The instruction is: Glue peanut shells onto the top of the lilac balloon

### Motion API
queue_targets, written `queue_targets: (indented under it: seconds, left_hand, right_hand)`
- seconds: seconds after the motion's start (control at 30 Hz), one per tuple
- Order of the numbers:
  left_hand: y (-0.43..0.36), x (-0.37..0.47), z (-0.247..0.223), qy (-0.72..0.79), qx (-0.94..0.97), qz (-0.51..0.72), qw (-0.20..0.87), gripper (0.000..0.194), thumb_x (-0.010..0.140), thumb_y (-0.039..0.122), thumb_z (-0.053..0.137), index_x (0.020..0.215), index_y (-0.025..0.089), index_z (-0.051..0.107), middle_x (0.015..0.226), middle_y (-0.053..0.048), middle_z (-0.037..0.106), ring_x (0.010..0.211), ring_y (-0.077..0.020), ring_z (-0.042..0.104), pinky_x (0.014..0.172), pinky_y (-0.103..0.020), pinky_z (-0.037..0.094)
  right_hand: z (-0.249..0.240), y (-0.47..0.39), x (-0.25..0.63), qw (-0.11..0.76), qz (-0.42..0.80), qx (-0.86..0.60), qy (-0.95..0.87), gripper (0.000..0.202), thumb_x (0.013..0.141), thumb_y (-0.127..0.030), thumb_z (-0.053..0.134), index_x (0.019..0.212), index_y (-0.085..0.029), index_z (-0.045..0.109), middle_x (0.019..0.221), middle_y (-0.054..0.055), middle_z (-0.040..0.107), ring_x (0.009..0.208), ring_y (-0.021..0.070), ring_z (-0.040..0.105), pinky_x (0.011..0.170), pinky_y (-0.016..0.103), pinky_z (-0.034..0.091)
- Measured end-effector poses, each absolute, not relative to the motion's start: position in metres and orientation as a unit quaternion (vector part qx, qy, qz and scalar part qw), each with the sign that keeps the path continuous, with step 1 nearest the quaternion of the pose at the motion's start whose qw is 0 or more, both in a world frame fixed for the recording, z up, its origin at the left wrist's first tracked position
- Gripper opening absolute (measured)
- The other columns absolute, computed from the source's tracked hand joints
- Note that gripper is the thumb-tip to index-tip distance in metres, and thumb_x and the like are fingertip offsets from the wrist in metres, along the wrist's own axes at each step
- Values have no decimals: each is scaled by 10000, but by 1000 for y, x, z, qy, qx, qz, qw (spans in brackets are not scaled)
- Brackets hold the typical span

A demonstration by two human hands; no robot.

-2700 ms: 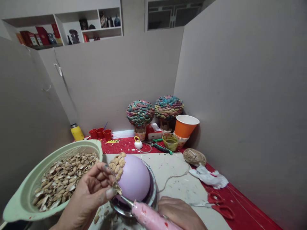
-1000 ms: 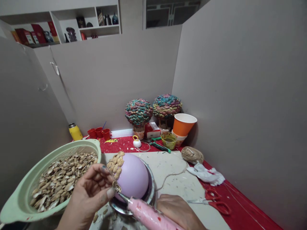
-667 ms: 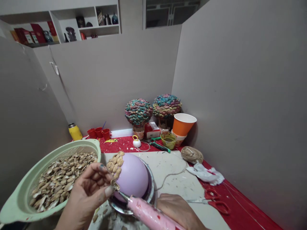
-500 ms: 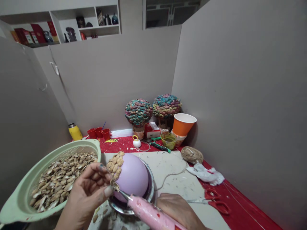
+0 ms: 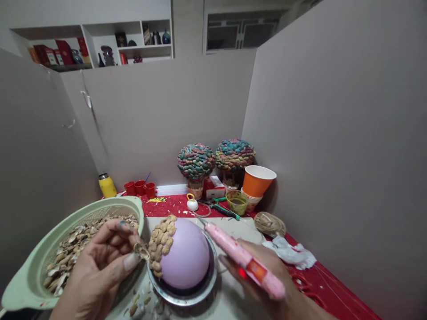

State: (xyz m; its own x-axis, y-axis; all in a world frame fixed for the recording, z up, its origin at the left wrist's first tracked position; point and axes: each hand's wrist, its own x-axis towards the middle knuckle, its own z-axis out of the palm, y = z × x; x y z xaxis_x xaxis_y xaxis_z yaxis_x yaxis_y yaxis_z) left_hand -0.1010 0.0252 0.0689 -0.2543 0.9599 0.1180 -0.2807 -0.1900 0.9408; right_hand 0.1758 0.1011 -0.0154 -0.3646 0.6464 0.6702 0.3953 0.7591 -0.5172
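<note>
Between thumb and fingers, my left hand point(image 5: 103, 266) pinches a peanut shell point(image 5: 142, 251), just left of the balloon. The smooth lilac balloon point(image 5: 187, 255) rests in a round metal bowl point(image 5: 187, 303); peanut shells point(image 5: 160, 242) cover its left side. My right hand point(image 5: 260, 271) is wrapped round a pink hot glue gun point(image 5: 242, 258) with a red light glowing under it. The gun's metal tip points up and left, above the balloon's right side and apart from the shell. A pale green colander point(image 5: 20, 284) full of shells stands at the left.
Behind the balloon stand two colourful rope-like ball trees point(image 5: 196, 162), an orange paper cup point(image 5: 257, 182), a yellowish bowl point(image 5: 236, 203) and pliers point(image 5: 225, 211). Twine point(image 5: 269, 223), a white tissue point(image 5: 290, 252) and red scissors point(image 5: 310, 293) lie at right. Red cups point(image 5: 140, 189) and a yellow bottle point(image 5: 106, 186) stand back left.
The glue gun has swung up and right, its tip leaving the shell in my left hand. My left hand has shifted left and down with the shell. The view has tilted slightly upward.
</note>
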Motion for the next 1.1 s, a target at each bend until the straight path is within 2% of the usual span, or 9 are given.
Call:
queue_targets:
  seconds: [0.1, 0.17, 0.33, 0.47, 0.57, 0.67, 0.8, 0.93, 1.1]
  left_hand:
    - [28, -108, 71, 415, 402, 678, 454, 415, 579, 164, 910, 909, 249, 674, 821, 13, 705, 751, -132, 669, 666, -148, 580]
    - [32, -110, 70, 408, 414, 676, 453, 392, 591, 159, 904, 895, 241, 671, 816, 16, 705, 752, -130, 676, 673, -147, 579]
    - [41, -108, 69, 436, 453, 637, 447, 302, 636, 141, 860, 843, 216, 653, 762, 26, 697, 739, -116, 672, 659, -140, 550]
    - [42, -108, 66, 482, 503, 577, 425, 234, 701, 148, 780, 869, 214, 632, 771, 18, 689, 742, -135, 666, 679, -197, 545]
    - [44, -107, 65, 514, 569, 515, 384, 168, 773, 152, 690, 901, 229, 613, 823, 12, 681, 802, -159, 662, 728, -247, 529]
    - [50, -99, 70, 538, 626, 453, 337, 117, 803, 154, 634, 884, 231, 598, 829, 10, 665, 816, -174, 647, 752, -283, 506]
    - [62, -86, 74, 547, 670, 403, 298, 49, 805, 180, 600, 819, 222, 580, 787, 15, 631, 757, -174, 602, 709, -297, 483]
    - [69, -80, 73, 559, 701, 362, 256, 64, 817, 190, 557, 761, 221, 558, 731, 26, 600, 710, -171, 569, 681, -304, 457]
    - [71, -79, 72, 581, 710, 327, 226, 108, 798, 181, 539, 699, 224, 529, 671, 38, 575, 653, -163, 545, 624, -286, 432]
  right_hand:
    - [-20, 123, 189, 381, 134, -424, -811, 300, 967, -396, 499, 718, -230, 475, 649, 2, 576, 558, 177, 519, 538, 290, 372]
    - [-28, 133, 195, 273, 119, -486, -821, 300, 953, -397, 486, 705, -228, 467, 659, 11, 607, 585, 194, 545, 550, 293, 342]
    - [-45, 133, 204, 116, 122, -551, -817, 56, 787, -258, 610, 783, -204, 598, 805, 60, 698, 726, 242, 631, 622, 301, 376]
    - [-35, 126, 208, 57, 134, -544, -826, 259, 739, -343, 680, 947, -188, 675, 929, 104, 701, 866, 303, 641, 738, 361, 446]
    - [-13, 125, 205, 107, 144, -491, -852, 310, 780, -322, 672, 1062, -195, 663, 1065, 114, 687, 975, 302, 631, 841, 389, 475]
    - [10, 127, 191, 225, 151, -423, -864, 216, 922, -360, 570, 1065, -213, 635, 1106, 101, 674, 1018, 273, 621, 877, 397, 487]
    - [28, 134, 158, 365, 173, -317, -858, 196, 964, -326, 548, 1123, -233, 617, 1178, 81, 647, 1122, 246, 582, 978, 400, 453]
    - [29, 148, 125, 433, 204, -247, -843, 159, 955, -256, 544, 1077, -209, 635, 1098, 83, 663, 1063, 229, 600, 939, 374, 470]
    - [22, 158, 108, 458, 237, -205, -832, 148, 955, -221, 544, 1008, -169, 672, 1030, 94, 675, 1018, 217, 608, 926, 354, 464]
